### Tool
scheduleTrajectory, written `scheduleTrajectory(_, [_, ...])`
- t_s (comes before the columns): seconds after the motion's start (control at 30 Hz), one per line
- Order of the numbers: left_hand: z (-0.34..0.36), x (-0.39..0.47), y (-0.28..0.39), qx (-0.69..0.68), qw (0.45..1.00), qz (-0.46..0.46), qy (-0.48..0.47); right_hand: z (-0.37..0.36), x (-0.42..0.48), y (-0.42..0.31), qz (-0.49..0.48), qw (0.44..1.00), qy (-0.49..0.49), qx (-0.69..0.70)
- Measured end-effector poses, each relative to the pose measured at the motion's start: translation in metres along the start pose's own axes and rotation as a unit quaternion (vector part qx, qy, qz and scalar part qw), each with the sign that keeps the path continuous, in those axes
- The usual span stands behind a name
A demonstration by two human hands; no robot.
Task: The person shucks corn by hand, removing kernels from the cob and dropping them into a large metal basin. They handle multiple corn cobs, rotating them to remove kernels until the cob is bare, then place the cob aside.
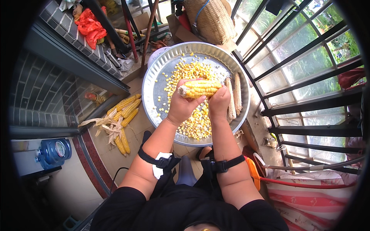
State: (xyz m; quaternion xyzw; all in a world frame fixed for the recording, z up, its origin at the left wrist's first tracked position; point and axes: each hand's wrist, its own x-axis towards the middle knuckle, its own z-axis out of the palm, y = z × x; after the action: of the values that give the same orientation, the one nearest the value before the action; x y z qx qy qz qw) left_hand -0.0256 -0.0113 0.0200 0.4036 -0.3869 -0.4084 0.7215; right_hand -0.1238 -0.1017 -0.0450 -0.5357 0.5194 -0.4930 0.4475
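Both my hands grip one ear of corn (199,89) above a round metal basin. My left hand (182,105) wraps its pale butt end, with the thumb along the near side. Around the other end closes my right hand (220,101), its thumb against the kernels. Rows of yellow kernels cover most of the ear that shows. Beneath, the basin (149,102) has a fluted wall and a perforated floor. Loose corn kernels (196,124) are heaped in its middle. Stripped corncobs (237,93) lean along the basin's right side, close to my right hand.
Several husked corn ears (125,111) with tied-back husks lie on the tiled floor at left. A woven basket (212,21) stands beyond the basin. Black metal railings (315,104) run along the right. A red plastic bag (91,27) and a blue water jug (55,153) are at left.
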Motion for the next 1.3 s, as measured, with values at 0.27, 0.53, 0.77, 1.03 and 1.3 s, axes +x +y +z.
scheduleTrajectory(0.27, [0.006,-0.008,-0.013,0.019,0.997,0.015,0.067,0.005,-0.014,-0.042,0.205,0.938,-0.01,0.278])
scheduleTrajectory(0.53, [-0.021,0.003,0.001,-0.103,0.975,-0.125,0.151,-0.003,-0.013,-0.058,0.179,0.948,-0.168,0.204])
scheduleTrajectory(0.77, [-0.023,0.005,0.004,-0.105,0.975,-0.134,0.141,0.0,-0.016,-0.051,-0.079,0.985,-0.149,-0.047])
scheduleTrajectory(1.03, [-0.017,0.002,-0.004,-0.063,0.983,-0.115,0.129,-0.002,-0.015,-0.049,-0.107,0.973,-0.042,-0.2])
scheduleTrajectory(1.3, [-0.021,0.006,0.003,-0.061,0.972,-0.15,0.17,-0.015,-0.007,-0.056,0.132,0.966,-0.22,0.012])
